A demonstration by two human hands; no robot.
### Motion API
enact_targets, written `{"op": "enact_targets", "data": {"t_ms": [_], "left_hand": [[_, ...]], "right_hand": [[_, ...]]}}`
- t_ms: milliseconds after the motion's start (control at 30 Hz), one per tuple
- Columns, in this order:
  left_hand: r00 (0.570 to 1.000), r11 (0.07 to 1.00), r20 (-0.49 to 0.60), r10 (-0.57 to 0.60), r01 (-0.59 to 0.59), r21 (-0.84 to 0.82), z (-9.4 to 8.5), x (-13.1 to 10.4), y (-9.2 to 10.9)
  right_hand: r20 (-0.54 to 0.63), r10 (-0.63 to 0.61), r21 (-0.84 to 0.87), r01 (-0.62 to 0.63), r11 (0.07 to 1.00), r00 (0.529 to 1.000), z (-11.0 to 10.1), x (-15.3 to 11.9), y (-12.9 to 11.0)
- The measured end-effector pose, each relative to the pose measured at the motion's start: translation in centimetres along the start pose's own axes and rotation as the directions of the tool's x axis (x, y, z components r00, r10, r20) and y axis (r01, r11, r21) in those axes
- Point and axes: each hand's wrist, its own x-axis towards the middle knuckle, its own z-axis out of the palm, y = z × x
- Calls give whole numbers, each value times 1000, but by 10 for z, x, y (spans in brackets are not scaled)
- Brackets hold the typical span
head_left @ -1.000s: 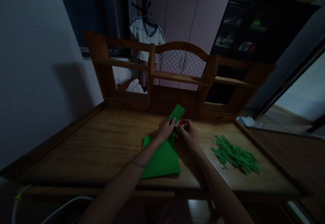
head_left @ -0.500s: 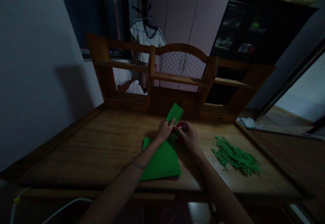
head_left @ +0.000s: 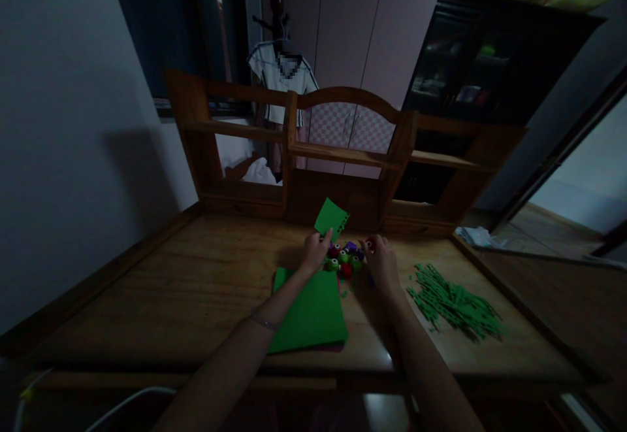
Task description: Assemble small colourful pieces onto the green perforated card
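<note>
My left hand (head_left: pixel 316 249) pinches a small green sheet (head_left: pixel 331 216), whose right edge is notched with cut-outs. Several small round red, green and purple pieces (head_left: pixel 345 259) with white, eye-like spots lie on the desk between my hands. My right hand (head_left: pixel 383 261), just right of them, has its fingers closed around a red piece (head_left: pixel 370 244) with a white spot. Below my left hand lies a stack of larger green sheets (head_left: pixel 311 308), with a pinkish edge under it. Tiny green scraps lie beside the stack.
A pile of thin green strips (head_left: pixel 455 302) lies on the right side of the wooden desk (head_left: pixel 196 288). A wooden shelf unit (head_left: pixel 343 151) stands along the back edge. A white wall (head_left: pixel 73 125) is at the left, and a pale cable hangs at the lower left.
My right hand has moved right, away from my left hand, with a red piece in its fingers. The round pieces between the hands now show. The small green sheet has shifted slightly left.
</note>
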Motion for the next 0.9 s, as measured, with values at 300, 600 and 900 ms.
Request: {"op": "enact_targets", "data": {"t_ms": [300,600,900], "left_hand": [[997,998,-44,-60,58,-31,-1,0,1],[988,991,-105,-115,107,-78,-1,3,-3],[988,993,-97,-117,113,-46,-4,2,2]], "right_hand": [[29,75,-190,-68,979,997,11,-7,16],[134,133,-269,-93,959,982,10,-5,16],[175,155,-324,-92,942,972,11,-6,16]]}}
